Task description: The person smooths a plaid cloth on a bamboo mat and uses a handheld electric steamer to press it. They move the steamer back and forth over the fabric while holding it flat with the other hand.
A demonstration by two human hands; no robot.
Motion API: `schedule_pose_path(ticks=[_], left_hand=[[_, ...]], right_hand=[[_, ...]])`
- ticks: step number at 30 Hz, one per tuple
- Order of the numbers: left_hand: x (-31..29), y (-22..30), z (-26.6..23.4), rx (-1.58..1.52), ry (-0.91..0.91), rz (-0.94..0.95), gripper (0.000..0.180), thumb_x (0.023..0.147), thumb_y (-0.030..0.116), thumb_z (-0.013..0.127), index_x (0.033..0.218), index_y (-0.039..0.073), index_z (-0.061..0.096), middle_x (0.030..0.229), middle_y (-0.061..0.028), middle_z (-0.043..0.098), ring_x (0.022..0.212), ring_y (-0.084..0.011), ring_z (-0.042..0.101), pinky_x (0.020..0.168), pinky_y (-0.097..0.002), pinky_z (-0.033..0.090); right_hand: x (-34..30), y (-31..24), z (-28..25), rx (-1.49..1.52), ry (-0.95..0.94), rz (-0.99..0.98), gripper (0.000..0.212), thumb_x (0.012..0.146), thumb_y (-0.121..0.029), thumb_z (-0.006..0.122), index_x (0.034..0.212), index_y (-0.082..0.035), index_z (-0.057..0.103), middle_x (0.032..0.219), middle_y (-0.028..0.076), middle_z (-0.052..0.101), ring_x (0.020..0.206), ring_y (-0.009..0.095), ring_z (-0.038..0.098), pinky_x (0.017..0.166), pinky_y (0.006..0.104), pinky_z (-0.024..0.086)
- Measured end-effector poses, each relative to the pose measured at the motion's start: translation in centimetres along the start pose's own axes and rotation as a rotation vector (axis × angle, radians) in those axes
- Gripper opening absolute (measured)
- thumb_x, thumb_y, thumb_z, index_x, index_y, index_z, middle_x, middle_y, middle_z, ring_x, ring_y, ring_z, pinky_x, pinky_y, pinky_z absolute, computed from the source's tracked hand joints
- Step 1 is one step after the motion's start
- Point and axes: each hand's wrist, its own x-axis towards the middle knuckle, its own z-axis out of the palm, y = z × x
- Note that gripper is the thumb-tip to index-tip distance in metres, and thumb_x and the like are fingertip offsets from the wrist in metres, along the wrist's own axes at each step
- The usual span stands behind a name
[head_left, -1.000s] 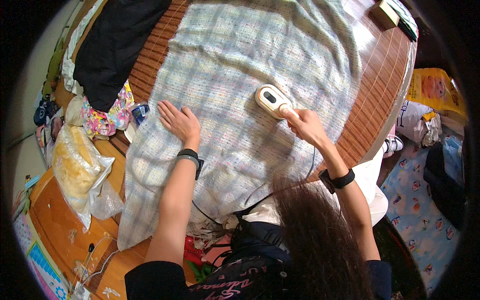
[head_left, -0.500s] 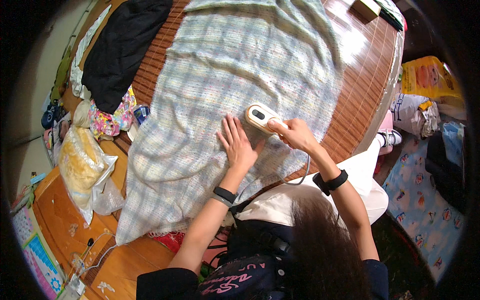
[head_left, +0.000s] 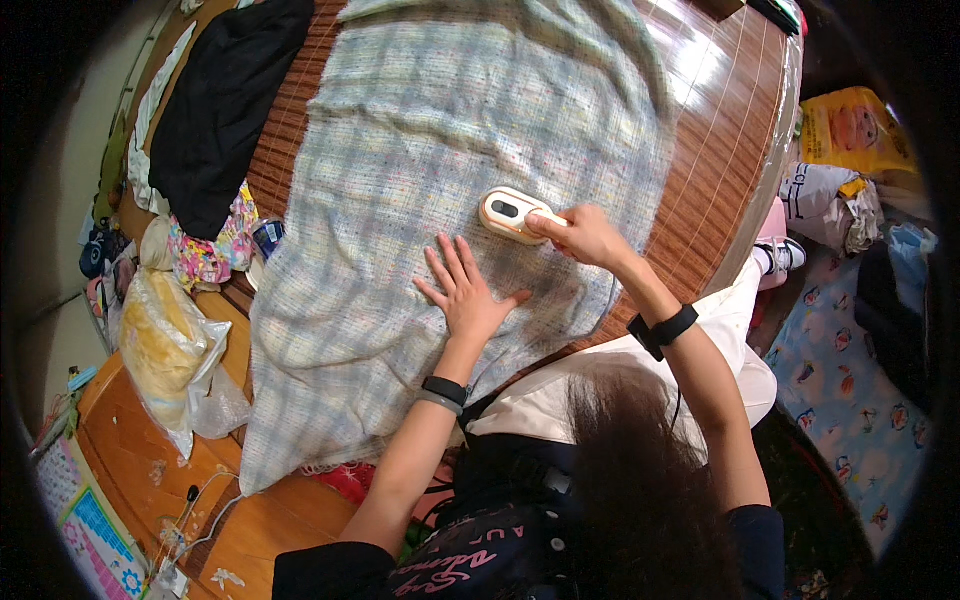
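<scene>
A pale plaid cloth (head_left: 440,150) in white, grey-blue and yellow is spread before me, its surface lightly rumpled. My right hand (head_left: 588,237) grips the handle of a small white handheld iron (head_left: 505,208) with an orange rim and a dark oval on top. The iron rests on the middle of the cloth, thumb along its handle. Just to its lower left, my left hand (head_left: 470,298) lies flat on the fabric with fingers spread, not touching the iron. The iron's underside is hidden.
Under the cloth is a brown slatted mat (head_left: 715,130). Black fabric (head_left: 225,110) lies at the far left, above a clear bag (head_left: 165,330) with yellow contents. A wooden surface (head_left: 120,420) with cables is at lower left. Bags (head_left: 825,205) stand at the right.
My right hand has slid the iron a little farther away across the cloth. The left hand's fingers are spread wider. The iron's grey cord, seen before below the right hand, barely shows now.
</scene>
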Motion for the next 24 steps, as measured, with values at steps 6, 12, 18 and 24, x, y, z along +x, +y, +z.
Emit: schedule_pose_path(ticks=[6,12,18,24], left_hand=[[0.2,0.0,0.0,-0.016,-0.025,-0.008,0.151,0.066,0.082,0.075,0.163,-0.002,-0.004,0.170,-0.0252,-0.013,0.155,-0.0485,-0.017,0.111,-0.0792,-0.008],[0.5,0.0,-0.1,-0.004,-0.108,-0.032,0.152,0.066,0.083,0.075,0.163,-0.001,-0.007,0.170,-0.0242,-0.017,0.154,-0.0485,-0.022,0.110,-0.0792,-0.011],[0.3,-0.2,0.1,-0.009,-0.089,-0.022,0.153,0.066,0.083,0.074,0.163,0.000,-0.011,0.170,-0.0232,-0.019,0.153,-0.0477,-0.024,0.110,-0.0788,-0.012],[0.4,0.0,0.0,0.005,-0.129,-0.053,0.156,0.064,0.086,0.073,0.162,0.001,-0.014,0.170,-0.0217,-0.022,0.153,-0.0467,-0.025,0.110,-0.0787,-0.013]], right_hand=[[1.3,-0.6,-1.4,0.023,0.069,-0.003,0.078,0.087,-0.079,0.060,0.080,-0.003,0.080,0.055,0.007,0.062,0.054,0.019,0.065,0.056,0.0354,0.050],[1.4,-0.7,-1.7,-0.024,0.107,-0.006,0.081,0.087,-0.080,0.058,0.077,-0.002,0.079,0.055,0.008,0.062,0.055,0.020,0.065,0.057,0.0370,0.051],[1.8,0.2,-2.8,-0.014,0.276,0.032,0.083,0.085,-0.082,0.058,0.071,-0.002,0.077,0.054,0.009,0.062,0.055,0.023,0.066,0.058,0.0379,0.052],[0.8,-0.3,-3.6,0.001,0.195,-0.030,0.084,0.084,-0.082,0.059,0.067,-0.002,0.075,0.051,0.008,0.060,0.050,0.019,0.062,0.053,0.0362,0.050]])
